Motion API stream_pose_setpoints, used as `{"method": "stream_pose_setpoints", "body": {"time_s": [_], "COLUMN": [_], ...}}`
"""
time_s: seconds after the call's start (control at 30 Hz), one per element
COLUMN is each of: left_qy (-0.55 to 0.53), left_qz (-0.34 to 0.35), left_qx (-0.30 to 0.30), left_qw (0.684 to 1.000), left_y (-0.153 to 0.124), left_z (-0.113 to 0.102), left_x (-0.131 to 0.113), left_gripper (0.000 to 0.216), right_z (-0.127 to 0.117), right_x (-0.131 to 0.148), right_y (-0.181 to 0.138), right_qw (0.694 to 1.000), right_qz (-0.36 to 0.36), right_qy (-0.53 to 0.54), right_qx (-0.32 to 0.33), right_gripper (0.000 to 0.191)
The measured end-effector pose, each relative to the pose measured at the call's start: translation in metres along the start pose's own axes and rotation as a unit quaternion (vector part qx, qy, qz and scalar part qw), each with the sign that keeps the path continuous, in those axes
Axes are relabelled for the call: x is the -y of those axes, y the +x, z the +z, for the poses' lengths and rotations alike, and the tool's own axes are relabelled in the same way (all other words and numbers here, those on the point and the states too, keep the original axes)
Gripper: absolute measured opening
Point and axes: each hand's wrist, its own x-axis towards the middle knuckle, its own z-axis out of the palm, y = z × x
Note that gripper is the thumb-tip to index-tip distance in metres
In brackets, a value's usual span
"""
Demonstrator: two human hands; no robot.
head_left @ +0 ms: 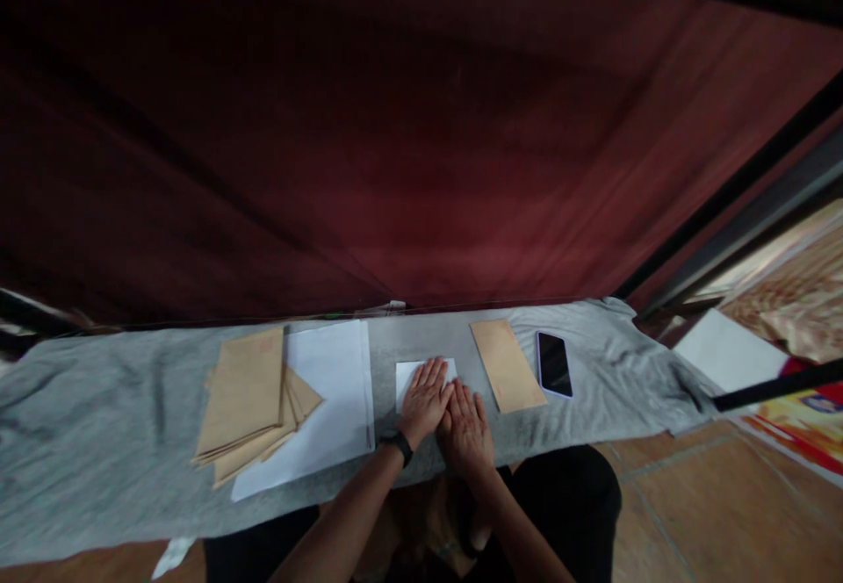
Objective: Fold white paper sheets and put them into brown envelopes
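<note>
A small white piece of paper (pixel 406 378), seemingly folded, lies on the grey cloth in front of me. My left hand (pixel 427 397), with a dark watch on its wrist, rests flat on it with fingers stretched out. Close against it on the right, my right hand (pixel 466 425) lies flat too, fingers extended, covering the paper's right side. The hands touch at the thumb side. Much of the paper is hidden beneath them. To the right lies a single brown envelope (pixel 508 365), apart from both hands.
On the left, a fanned stack of brown envelopes (pixel 245 381) overlaps a pile of white paper sheets (pixel 329 394). A phone (pixel 554 363) lies at the right. The grey cloth (pixel 118 425) covers a narrow surface, with a dark red curtain (pixel 395 144) rising behind it.
</note>
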Motion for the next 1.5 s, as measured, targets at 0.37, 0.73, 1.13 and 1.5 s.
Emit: {"method": "stream_pose_setpoints", "body": {"time_s": [0.37,0.73,1.13,1.5], "left_qy": [0.055,0.042,0.037,0.04], "left_qz": [-0.106,-0.125,-0.128,-0.127], "left_qx": [-0.062,-0.058,-0.063,-0.069], "left_qw": [0.991,0.99,0.989,0.989], "left_y": [-0.037,-0.052,-0.051,-0.052], "left_z": [0.003,-0.009,-0.007,-0.008], "left_x": [0.024,0.025,0.025,0.024], "left_gripper": [0.059,0.059,0.059,0.059], "right_z": [0.007,0.009,0.006,0.006], "right_x": [-0.004,0.002,-0.017,-0.014], "right_y": [-0.001,0.008,0.042,0.057], "right_qw": [0.998,0.998,0.999,0.999], "right_qz": [0.003,-0.043,0.038,0.042], "right_qy": [-0.001,0.007,0.015,0.001], "right_qx": [-0.06,-0.042,0.021,-0.002], "right_gripper": [0.053,0.053,0.053,0.052]}}
